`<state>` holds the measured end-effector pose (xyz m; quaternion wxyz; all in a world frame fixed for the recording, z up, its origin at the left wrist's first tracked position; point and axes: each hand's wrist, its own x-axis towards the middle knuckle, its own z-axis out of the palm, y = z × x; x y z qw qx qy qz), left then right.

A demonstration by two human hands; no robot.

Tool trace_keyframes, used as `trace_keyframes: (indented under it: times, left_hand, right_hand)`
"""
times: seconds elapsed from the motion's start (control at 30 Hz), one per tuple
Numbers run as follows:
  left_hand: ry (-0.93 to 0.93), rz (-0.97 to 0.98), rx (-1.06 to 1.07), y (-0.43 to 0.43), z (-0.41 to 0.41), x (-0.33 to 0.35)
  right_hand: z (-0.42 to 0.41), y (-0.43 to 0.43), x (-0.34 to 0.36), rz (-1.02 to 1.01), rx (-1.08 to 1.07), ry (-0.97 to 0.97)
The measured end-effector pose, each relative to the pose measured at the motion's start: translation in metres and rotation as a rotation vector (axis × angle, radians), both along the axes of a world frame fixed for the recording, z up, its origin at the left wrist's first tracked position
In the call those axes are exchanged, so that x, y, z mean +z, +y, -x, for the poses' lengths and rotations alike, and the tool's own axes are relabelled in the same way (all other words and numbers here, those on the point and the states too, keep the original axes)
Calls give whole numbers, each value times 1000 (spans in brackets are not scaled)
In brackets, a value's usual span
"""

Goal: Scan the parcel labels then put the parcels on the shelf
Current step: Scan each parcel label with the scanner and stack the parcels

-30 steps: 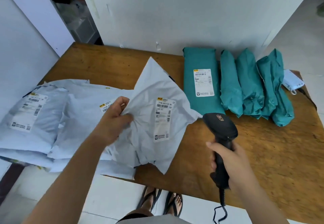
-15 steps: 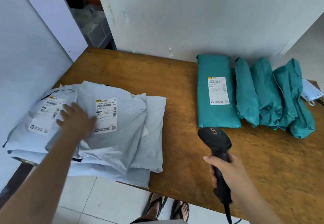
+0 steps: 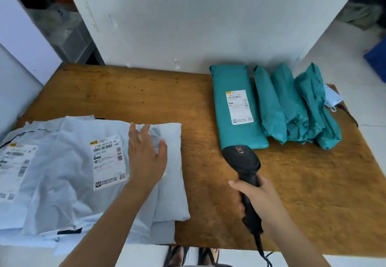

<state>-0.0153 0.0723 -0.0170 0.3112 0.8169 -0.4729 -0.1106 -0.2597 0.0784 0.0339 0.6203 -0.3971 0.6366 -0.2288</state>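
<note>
Left hand: I see my left hand (image 3: pixel 146 158) lying palm down on the top grey parcel (image 3: pixel 69 162). The fingers are straight and spread, the thumb is out to the right, and nothing is gripped.
Left arm: the bare forearm comes in from the lower left and crosses the near edge of the grey stack.
Right hand: my right hand (image 3: pixel 258 196) holds the handle of the black scanner (image 3: pixel 242 160), with fingers and thumb curled round the grip.
Right arm: it enters from the lower right and angles up toward the middle of the wooden table (image 3: pixel 146 95).
Scanner: the head points up and away from me. Its tip overlaps the near end of the flat teal parcel (image 3: pixel 234 137) in this view, but I cannot tell whether they touch. Its cable (image 3: pixel 263 255) hangs from the handle past the table edge.
Grey parcels: they are stacked on the near left of the table and overhang its near edge. The top one shows its label (image 3: pixel 108 162) face up, just left of my fingers.
Teal parcels: the flat one lies label up at the far right, with the rolled teal parcels (image 3: pixel 290 107) packed beside it, all close to the white wall (image 3: pixel 188 15).
Face mask: a pale face mask (image 3: pixel 332 99) sits against the last teal roll.
</note>
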Motion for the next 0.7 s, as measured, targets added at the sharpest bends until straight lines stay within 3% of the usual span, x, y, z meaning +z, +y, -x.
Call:
trace_keyframes:
  times: [0.1,0.2,0.23,0.3,0.4,0.53,0.7]
  left_hand:
    - [-122,-63,-203,-38,44,-12]
    - [-274,27,-454,-70,89,-15]
    - [-220,3,-525,-80,106,-15]
    - [61,-205,-526,-97,140,-23]
    - [571,-469,-220,-125,166,-48]
    - [769,-413,119,-156,160,-74]
    - [1053,-438,69,-150,166,-62]
  right_hand:
    - [8,-3,4,18,-52,-2]
    - [24,-7,9,55,-78,19]
    - [31,-9,10,59,-96,15]
    - [44,-12,12,57,-143,-4]
    - [60,-16,13,56,-202,-8]
    - [85,-22,11,17,-230,-18]
    - [123,-27,6,-71,-201,-30]
